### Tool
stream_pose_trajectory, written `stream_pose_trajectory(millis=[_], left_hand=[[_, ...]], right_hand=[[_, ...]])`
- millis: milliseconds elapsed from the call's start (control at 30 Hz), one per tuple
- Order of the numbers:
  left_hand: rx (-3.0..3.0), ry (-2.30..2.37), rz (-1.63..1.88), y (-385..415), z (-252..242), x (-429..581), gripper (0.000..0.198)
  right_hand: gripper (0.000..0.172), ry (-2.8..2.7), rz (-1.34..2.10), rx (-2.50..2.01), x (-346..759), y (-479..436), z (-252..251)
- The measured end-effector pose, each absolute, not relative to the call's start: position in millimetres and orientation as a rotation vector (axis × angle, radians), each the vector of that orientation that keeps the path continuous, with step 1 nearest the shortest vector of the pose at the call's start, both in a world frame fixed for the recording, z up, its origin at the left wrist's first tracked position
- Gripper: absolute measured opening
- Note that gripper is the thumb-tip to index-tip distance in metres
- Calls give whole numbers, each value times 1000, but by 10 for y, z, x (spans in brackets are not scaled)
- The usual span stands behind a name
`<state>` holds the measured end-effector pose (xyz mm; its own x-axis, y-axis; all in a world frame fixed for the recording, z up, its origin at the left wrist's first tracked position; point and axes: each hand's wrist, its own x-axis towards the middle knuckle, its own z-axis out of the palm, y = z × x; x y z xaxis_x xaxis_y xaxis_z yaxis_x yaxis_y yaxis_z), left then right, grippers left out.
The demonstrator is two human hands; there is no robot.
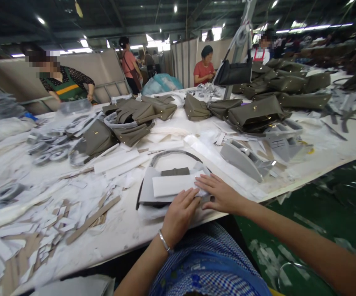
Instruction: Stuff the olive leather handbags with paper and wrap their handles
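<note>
In front of me on the table lies a handbag, mostly covered by grey-white wrapping, with its dark wrapped handle point(178, 151) arching at the far side. A strip of white foam sheet point(168, 186) rests on top, and an olive piece point(175, 172) of the bag shows behind it. My left hand point(180, 211) lies with fingers stretched at the near edge of the foam. Flat over the foam's right end is my right hand point(222, 192), its fingers spread. Neither hand grips anything visible. What lies under the palms is hidden.
A grey tape dispenser point(242, 159) stands to the right. Olive bags point(258, 113) are piled farther back. Tape rolls point(59, 153) and cardboard strips point(94, 220) lie on the left. A co-worker in a green apron point(69, 88) stands across the table point(128, 234).
</note>
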<state>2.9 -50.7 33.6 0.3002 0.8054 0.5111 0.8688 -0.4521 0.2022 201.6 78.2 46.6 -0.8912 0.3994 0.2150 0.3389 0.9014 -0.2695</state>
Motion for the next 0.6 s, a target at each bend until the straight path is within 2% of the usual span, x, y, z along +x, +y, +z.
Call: stream_pose_trajectory(millis=[67,233,367,467,600], left_hand=[[-2390,-1607,-669,-606,428,-133,39],[-2286,-1766,-241,-744,676,-458,73],[-2278,-1757,-148,-686,620,-594,69],[-2252,-1714,-230,-588,382,-688,61],[-2190,-1697,-368,-517,123,-744,60]], right_hand=[[78,-2822,193,-496,2058,762,375],[72,-2834,12,-445,2042,1003,357],[67,-2813,-48,-457,2027,1146,366],[60,-2782,-48,-473,1987,1149,326],[47,-2637,71,-537,1958,923,337]])
